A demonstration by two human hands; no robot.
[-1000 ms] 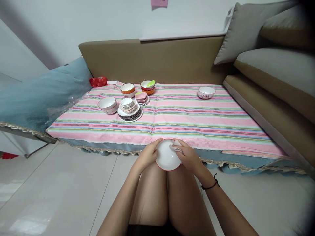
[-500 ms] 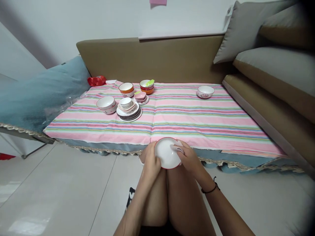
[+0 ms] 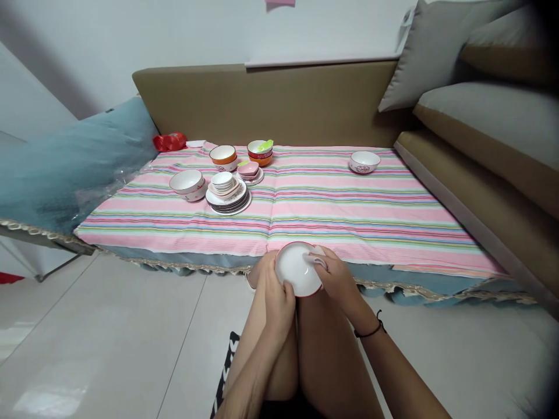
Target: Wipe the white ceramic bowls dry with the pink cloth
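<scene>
A white bowl with a red rim [image 3: 296, 270] rests over my knees, just in front of the striped cloth's near edge. My left hand [image 3: 278, 297] grips its lower left rim with the thumb over the edge. My right hand [image 3: 335, 278] is closed on a small pale cloth [image 3: 318, 258] pressed inside the bowl at its right side. A black band circles my right wrist.
A pink striped cloth [image 3: 332, 215] covers a low surface. At its far left stand a stack of plates and small dishes [image 3: 228, 194], a white bowl [image 3: 188, 184], orange bowls [image 3: 223, 156] and a pink dish. A lone white bowl [image 3: 364, 161] sits far right. Cushions lie on both sides.
My left hand has slid from the bowl's upper left rim down to its lower left edge. The bowl has tilted and shifted slightly. My right hand stays inside with the cloth.
</scene>
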